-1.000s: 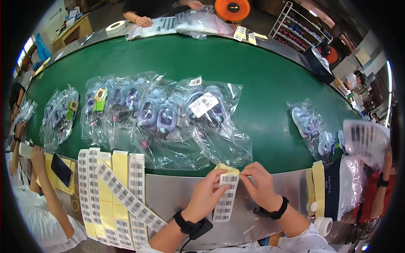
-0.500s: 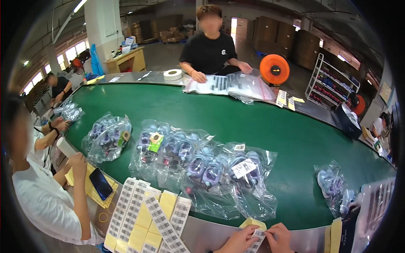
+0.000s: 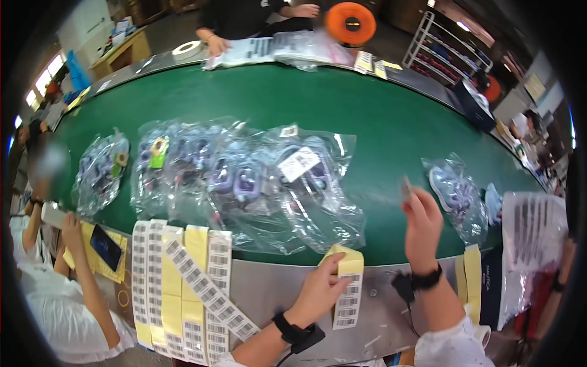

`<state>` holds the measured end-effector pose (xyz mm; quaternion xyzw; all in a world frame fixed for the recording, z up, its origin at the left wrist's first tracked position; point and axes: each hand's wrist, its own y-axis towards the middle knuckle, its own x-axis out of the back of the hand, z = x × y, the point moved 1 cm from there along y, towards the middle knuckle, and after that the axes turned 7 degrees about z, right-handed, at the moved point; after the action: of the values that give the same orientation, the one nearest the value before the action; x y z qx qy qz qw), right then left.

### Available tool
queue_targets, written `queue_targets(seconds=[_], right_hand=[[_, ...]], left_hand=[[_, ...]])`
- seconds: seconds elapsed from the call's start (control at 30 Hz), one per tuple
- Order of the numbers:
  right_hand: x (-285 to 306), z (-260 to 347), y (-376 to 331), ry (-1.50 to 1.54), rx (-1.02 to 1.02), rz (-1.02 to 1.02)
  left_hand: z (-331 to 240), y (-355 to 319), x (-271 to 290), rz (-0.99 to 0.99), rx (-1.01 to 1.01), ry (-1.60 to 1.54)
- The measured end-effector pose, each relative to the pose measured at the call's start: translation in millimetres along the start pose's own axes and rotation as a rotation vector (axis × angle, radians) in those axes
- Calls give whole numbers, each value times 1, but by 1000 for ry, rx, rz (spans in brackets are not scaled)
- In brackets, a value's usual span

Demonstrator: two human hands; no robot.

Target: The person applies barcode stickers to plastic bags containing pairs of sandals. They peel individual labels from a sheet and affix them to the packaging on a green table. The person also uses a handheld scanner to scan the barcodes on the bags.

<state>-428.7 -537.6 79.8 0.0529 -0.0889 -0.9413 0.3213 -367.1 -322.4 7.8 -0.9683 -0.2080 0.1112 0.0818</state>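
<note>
- My left hand [image 3: 319, 292] held a label strip [image 3: 347, 293] at the near edge of the bench [image 3: 379, 116], fingers pinched on its yellow top end while the barcoded part hung down over the metal rim [image 3: 269, 287].
- My right hand [image 3: 422, 223] was raised above the bench's near right, fingers narrow, pinching one small label [image 3: 405, 186] at the fingertips.
- The two hands were well apart.
- Clear bags [image 3: 244, 177] of purple parts lay in a row on the green surface, just beyond the left hand.
- A smaller bag [image 3: 455, 192] lay right of the raised hand.
- More label strips [image 3: 183, 281] were spread over the rim to the left.
- A person at far left held a phone [image 3: 105, 246].
- Another person at the far side had a hand [image 3: 215, 44] on flat bags [image 3: 275, 49], beside an orange reel [image 3: 350, 23].
</note>
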Motion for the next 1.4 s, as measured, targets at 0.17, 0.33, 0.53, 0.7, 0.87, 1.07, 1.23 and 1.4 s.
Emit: queue_targets(seconds=[0.17, 0.33, 0.53, 0.7, 0.87, 1.07, 1.23, 1.4], right_hand=[[-15, -77, 95, 38, -232, 104], [-54, -115, 158, 11, -442, 91], [-44, -117, 172, -360, -396, 184], [-22, -120, 199, -182, -144, 27], [-46, -119, 193, -17, -421, 170], [-42, -142, 200, -107, -499, 208], [-58, -150, 201, -495, -389, 176], [-73, -137, 183, -1067, -217, 271]], left_hand=[[-2, 8, -7, 25, -24, 7], [4, 4, -3, 58, 57, -63], [3, 1, -3, 47, 99, -128], [7, 5, -11, 36, 81, -162], [4, 6, -10, 24, 85, -145], [3, 10, -17, 69, 97, -129], [4, 9, -19, 75, 103, -162], [3, 9, -24, 91, 90, -182]])
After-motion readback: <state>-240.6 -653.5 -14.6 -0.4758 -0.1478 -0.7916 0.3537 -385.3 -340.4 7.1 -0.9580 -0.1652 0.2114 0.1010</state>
